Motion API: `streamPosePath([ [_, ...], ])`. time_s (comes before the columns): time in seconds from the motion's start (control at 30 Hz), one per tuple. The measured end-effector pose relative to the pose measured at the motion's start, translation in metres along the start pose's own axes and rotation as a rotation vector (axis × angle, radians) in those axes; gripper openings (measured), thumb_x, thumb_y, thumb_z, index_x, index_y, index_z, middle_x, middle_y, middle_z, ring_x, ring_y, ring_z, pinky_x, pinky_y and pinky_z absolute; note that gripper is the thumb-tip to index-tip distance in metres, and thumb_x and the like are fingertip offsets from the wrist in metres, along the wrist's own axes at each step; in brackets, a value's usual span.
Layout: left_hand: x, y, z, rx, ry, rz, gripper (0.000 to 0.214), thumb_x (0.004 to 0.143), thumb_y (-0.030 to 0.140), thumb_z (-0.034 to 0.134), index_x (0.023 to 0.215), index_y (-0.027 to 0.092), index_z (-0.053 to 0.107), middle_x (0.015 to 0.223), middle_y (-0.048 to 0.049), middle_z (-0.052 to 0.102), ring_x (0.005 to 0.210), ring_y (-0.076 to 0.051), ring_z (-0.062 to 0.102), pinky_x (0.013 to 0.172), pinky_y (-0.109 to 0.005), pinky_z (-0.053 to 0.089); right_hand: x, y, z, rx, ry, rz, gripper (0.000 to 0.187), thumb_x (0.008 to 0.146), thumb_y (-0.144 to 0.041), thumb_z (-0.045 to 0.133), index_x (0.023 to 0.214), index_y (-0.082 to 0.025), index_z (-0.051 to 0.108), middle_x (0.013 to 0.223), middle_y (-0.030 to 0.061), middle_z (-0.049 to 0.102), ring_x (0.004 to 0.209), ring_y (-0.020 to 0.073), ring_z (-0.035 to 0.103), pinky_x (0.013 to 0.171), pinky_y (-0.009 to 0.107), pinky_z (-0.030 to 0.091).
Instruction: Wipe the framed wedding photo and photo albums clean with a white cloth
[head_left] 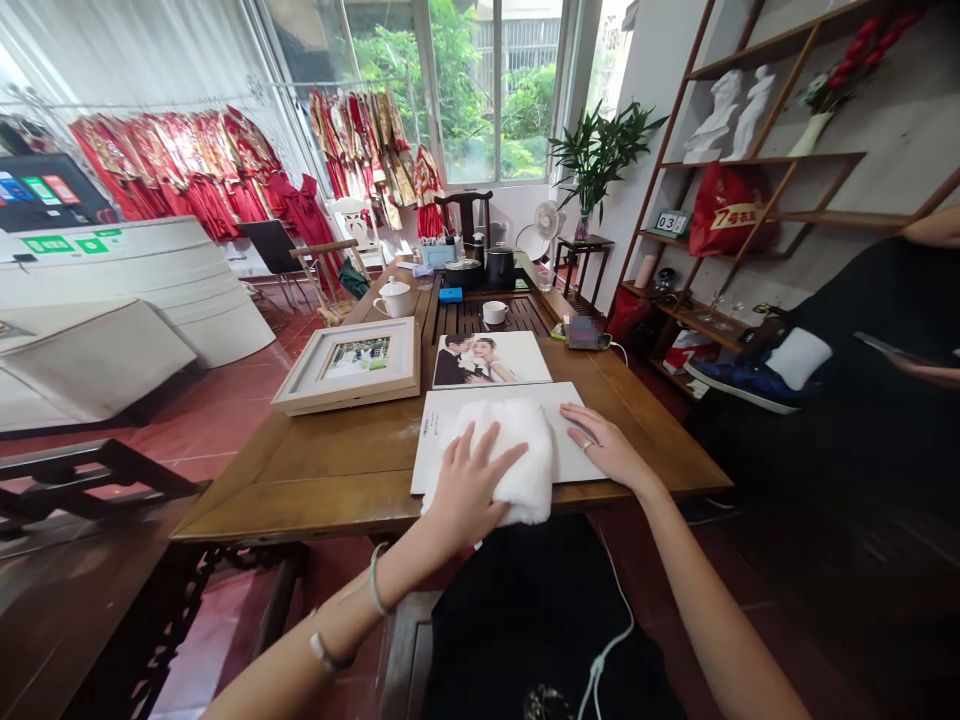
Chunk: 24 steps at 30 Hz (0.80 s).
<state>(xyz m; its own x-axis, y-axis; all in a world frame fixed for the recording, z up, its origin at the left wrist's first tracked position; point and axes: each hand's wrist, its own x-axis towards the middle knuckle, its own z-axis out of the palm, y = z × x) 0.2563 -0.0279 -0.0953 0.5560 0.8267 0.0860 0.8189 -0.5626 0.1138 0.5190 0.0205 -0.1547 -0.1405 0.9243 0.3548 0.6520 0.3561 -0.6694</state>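
A folded white towel (525, 460) lies over a flat white album page or panel (574, 462) with small dark print near its left edge. My left hand (476, 475) rests flat on the towel, fingers spread. To its right, my right hand (604, 445), with a ring on one finger, lies on the panel's right part, fingers stretched out. Just behind is a couple's photo (517, 358); whether it is joined to the white panel I cannot tell. Left of these, a pale wooden picture frame (352, 362) holds a small photo.
On the wooden table (300, 480) stand a lidded white cup (393, 297), a small white cup (494, 313), a blue box (451, 295) and a dark pot (500, 268). A phone-like device (587, 333) has a white cable. A seated person (862, 400) is close on the right.
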Motion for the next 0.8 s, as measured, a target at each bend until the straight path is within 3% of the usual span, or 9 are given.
streamPosePath([
  [0.1,-0.021,-0.003,-0.001,0.023,0.017,-0.042,0.078,0.073,0.019,0.063,0.143,0.040,0.035,0.156,-0.0033,0.024,0.141,-0.039,0.018,0.110,-0.053,0.026,0.000,0.000,0.000,-0.004,-0.006,0.006,0.038,0.090,-0.032,0.047,0.123,-0.022,0.062,0.136,0.0098,0.056,0.130,0.0249,0.049,0.113,0.048,0.034],
  [0.2,-0.023,-0.017,-0.003,0.066,0.012,-0.119,0.073,0.076,0.022,0.061,0.143,0.039,0.036,0.155,-0.0039,0.026,0.141,-0.038,0.021,0.110,-0.052,0.029,0.000,-0.001,0.000,-0.004,-0.011,0.012,0.038,0.090,-0.032,0.047,0.123,-0.021,0.061,0.136,0.0101,0.056,0.130,0.0254,0.048,0.113,0.049,0.033],
  [0.47,0.046,-0.060,-0.008,0.119,0.000,-0.230,0.059,0.087,0.035,0.053,0.144,0.035,0.037,0.153,-0.0082,0.029,0.140,-0.039,0.024,0.110,-0.051,0.027,0.000,-0.002,0.000,0.014,-0.002,0.025,0.037,0.088,-0.031,0.048,0.122,-0.023,0.063,0.135,0.0085,0.058,0.131,0.0261,0.047,0.113,0.049,0.033],
  [0.63,0.080,-0.054,-0.004,0.073,-0.034,-0.185,0.058,0.089,0.037,0.049,0.145,0.038,0.033,0.154,-0.0078,0.027,0.140,-0.041,0.022,0.108,-0.055,0.025,0.000,-0.002,-0.001,0.008,-0.018,0.025,0.039,0.089,-0.031,0.047,0.124,-0.020,0.061,0.137,0.0103,0.056,0.132,0.0261,0.046,0.114,0.049,0.032],
  [0.8,0.089,-0.031,0.002,0.036,-0.019,-0.134,0.059,0.087,0.037,0.052,0.144,0.039,0.035,0.153,-0.0058,0.028,0.139,-0.042,0.022,0.108,-0.056,0.024,0.001,-0.003,-0.001,-0.009,-0.015,0.024,0.039,0.089,-0.031,0.047,0.123,-0.020,0.062,0.137,0.0103,0.056,0.131,0.0260,0.047,0.113,0.049,0.033],
])
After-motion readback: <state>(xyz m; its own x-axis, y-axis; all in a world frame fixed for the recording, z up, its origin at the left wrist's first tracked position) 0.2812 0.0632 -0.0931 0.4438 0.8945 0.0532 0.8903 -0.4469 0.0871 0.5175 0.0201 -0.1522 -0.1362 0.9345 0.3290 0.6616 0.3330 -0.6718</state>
